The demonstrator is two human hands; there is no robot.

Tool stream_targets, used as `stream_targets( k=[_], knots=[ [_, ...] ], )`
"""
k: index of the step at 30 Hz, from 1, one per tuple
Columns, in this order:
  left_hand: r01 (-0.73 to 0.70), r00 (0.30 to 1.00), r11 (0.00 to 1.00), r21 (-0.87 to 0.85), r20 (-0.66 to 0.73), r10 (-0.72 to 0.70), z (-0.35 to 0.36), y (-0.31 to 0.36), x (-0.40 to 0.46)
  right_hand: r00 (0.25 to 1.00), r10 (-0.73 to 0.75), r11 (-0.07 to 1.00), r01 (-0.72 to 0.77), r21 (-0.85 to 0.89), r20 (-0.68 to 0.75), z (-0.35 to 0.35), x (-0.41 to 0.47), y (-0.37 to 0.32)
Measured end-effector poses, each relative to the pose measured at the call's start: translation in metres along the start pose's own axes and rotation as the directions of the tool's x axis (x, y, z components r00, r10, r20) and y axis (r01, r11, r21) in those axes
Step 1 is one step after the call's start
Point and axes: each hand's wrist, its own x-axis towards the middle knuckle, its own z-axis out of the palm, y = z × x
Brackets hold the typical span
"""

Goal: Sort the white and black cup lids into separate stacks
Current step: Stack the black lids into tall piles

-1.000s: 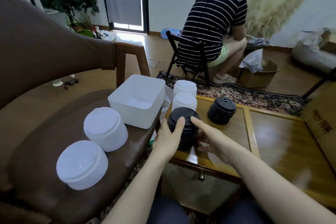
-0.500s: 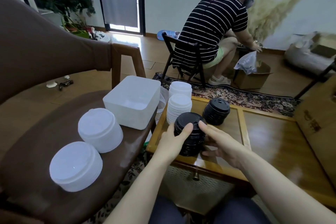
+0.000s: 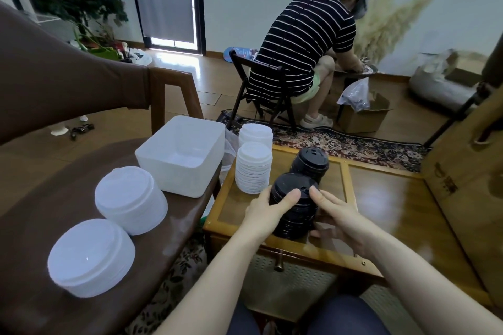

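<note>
A tall stack of black cup lids (image 3: pixel 295 207) stands near the front of the glass-topped wooden table (image 3: pixel 381 207). My left hand (image 3: pixel 268 209) grips its left side, thumb on the top lid. My right hand (image 3: pixel 336 215) grips its right side, forefinger on the top lid. A second black stack (image 3: pixel 310 164) stands just behind. Two white lid stacks stand at the table's left edge, a nearer one (image 3: pixel 253 167) and a farther one (image 3: pixel 255 134). Two wider white lid stacks lie on the brown chair seat, one in the middle (image 3: pixel 130 198) and one at the front (image 3: pixel 91 255).
An empty white plastic bin (image 3: pixel 181 155) sits on the brown chair (image 3: pixel 54 171) at my left. A person in a striped shirt sits on a folding chair (image 3: pixel 261 90) beyond the table, back turned. Cardboard boxes stand on the floor at the right (image 3: pixel 462 171).
Both hands have closed in on the near black stack, from touching it loosely to gripping it on both sides. The camera has moved closer and the stack sits nearer the second black stack.
</note>
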Motion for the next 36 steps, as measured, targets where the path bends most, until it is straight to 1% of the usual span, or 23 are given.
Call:
stream_targets(
  k=[8, 12, 16, 20, 23, 29, 36],
  knots=[
    [-0.022, 1.000, 1.000, -0.016, 0.014, 0.022, -0.003, 0.010, -0.005, 0.999, -0.020, 0.999, 0.021, 0.036, -0.028, -0.001, 0.005, 0.001],
    [-0.045, 0.999, 0.998, 0.052, 0.017, 0.044, -0.003, 0.012, -0.008, 0.998, -0.028, 0.998, 0.031, 0.051, -0.052, -0.001, 0.005, 0.001],
    [-0.059, 0.998, 0.995, 0.076, -0.005, 0.059, 0.002, 0.010, -0.006, 0.997, -0.046, 0.998, 0.048, 0.031, -0.058, 0.000, 0.003, -0.001],
    [-0.038, 0.998, 0.999, 0.037, 0.046, 0.036, -0.002, 0.012, -0.006, 1.000, -0.009, 1.000, 0.009, 0.020, -0.012, -0.006, 0.002, -0.003],
    [0.018, 0.997, 1.000, -0.020, 0.080, -0.016, -0.003, 0.016, -0.002, 0.999, 0.024, 1.000, -0.024, 0.005, 0.023, -0.010, 0.002, -0.005],
    [0.050, 0.997, 0.995, -0.086, 0.055, -0.046, -0.002, 0.025, -0.003, 0.999, 0.036, 0.999, -0.037, 0.009, 0.027, -0.008, 0.002, -0.008],
    [0.061, 0.998, 0.994, -0.091, 0.028, -0.058, -0.008, 0.021, -0.004, 1.000, 0.011, 0.998, -0.010, 0.060, -0.016, -0.001, 0.006, -0.003]
  ],
)
